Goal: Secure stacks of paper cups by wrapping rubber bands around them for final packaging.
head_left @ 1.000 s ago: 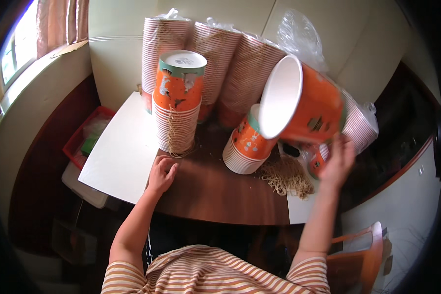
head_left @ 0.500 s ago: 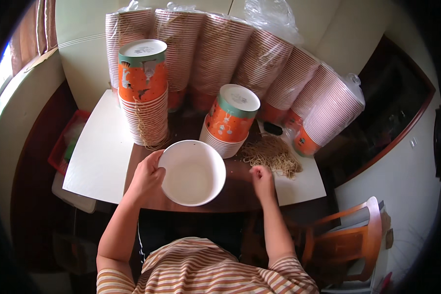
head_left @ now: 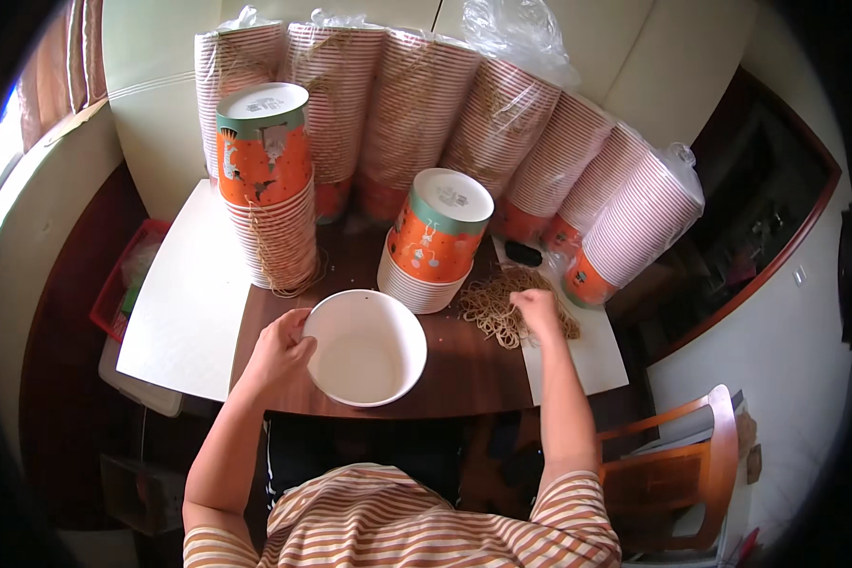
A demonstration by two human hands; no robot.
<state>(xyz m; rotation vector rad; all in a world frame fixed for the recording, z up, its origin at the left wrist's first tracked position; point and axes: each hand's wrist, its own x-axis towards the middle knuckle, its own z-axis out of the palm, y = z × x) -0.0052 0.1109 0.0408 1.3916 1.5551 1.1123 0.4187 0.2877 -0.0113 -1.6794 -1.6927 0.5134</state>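
Note:
My left hand (head_left: 278,354) grips the left rim of a white paper bucket (head_left: 367,348), thumb outside. The bucket's open mouth faces me, showing a plain white inside. Over a loose pile of tan rubber bands (head_left: 502,310) on the right, my right hand (head_left: 538,310) is closed in a pinch; what its fingertips hold, if anything, is hidden. Just beyond the bucket stands a short stack of upside-down paper buckets (head_left: 437,248), the top one orange and green with a white base. A taller similar stack (head_left: 270,189) at the left has rubber bands hanging down its side.
Several tall bucket stacks in clear plastic (head_left: 418,109) line the table's far side. A small black object (head_left: 523,254) lies beyond the rubber bands. The table (head_left: 185,312) has white side leaves and a brown middle. A wooden chair (head_left: 667,473) stands at right, a red basket (head_left: 114,293) at left.
My right hand has moved right and up, onto the rubber band pile. My left hand and the bucket have shifted slightly left and lower in the picture, partly because the view itself moved.

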